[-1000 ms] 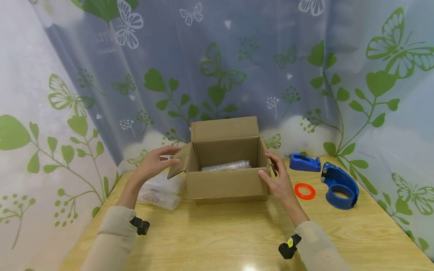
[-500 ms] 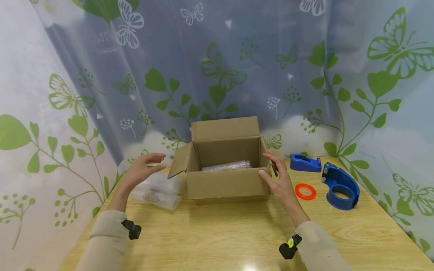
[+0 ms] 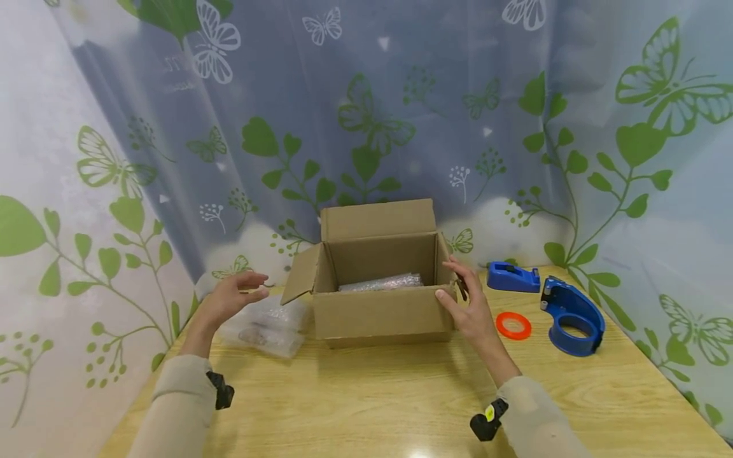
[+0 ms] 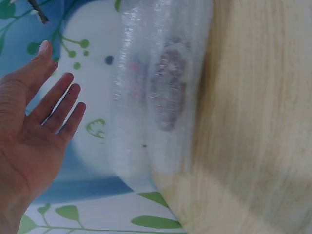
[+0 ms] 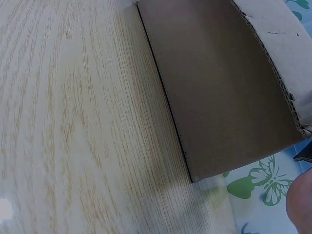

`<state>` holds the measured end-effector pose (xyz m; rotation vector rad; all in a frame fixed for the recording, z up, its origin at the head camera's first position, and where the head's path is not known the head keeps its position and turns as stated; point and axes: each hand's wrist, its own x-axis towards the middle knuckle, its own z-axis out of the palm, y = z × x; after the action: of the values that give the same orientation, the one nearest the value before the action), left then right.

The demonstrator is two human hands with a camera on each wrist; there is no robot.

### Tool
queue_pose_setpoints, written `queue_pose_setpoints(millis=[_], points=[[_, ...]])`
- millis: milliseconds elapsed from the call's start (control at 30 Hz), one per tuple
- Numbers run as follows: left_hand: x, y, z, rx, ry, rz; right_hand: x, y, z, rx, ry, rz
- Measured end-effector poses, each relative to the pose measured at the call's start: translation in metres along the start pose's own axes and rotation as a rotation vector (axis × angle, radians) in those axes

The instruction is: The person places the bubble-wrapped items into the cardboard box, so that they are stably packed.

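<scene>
Likely filling the box (image 3: pixel 383 315) at frame centre, seemingly gripping it with the right hand (image 3: pixel 472 306), and next needing the loose-fingered left hand (image 3: pixel 228 300) lowered to the wraps (image 3: pixel 269 326) at left.

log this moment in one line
left hand: empty, near bubble-wrapped packs; right hand: at right end of box; box: open, bubble-wrapped item inside
</scene>
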<state>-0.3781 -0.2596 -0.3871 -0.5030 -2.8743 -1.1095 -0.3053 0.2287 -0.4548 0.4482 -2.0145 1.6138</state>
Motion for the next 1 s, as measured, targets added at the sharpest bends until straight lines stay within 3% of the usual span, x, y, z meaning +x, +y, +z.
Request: queue_pose_setpoints(millis=[300, 733, 867, 1000], points=[[0.006, -0.021, 0.007, 0.053, -0.019, -0.063, 0.000, 0.000, 0.000, 0.005, 0.003, -0.022], [0.002, -0.024, 0.006, 0.099, -0.044, -0.092, -0.002, -0.001, 0.000, -0.016, -0.008, -0.004], [0.002, -0.029, 0.010, 0.085, -0.094, -0.113, -0.002, -0.003, 0.000, -0.012, 0.003, -0.013], [0.001, -0.036, 0.013, 0.134, -0.141, -0.113, -0.001, -0.003, -0.001, -0.014, 0.006, -0.025]])
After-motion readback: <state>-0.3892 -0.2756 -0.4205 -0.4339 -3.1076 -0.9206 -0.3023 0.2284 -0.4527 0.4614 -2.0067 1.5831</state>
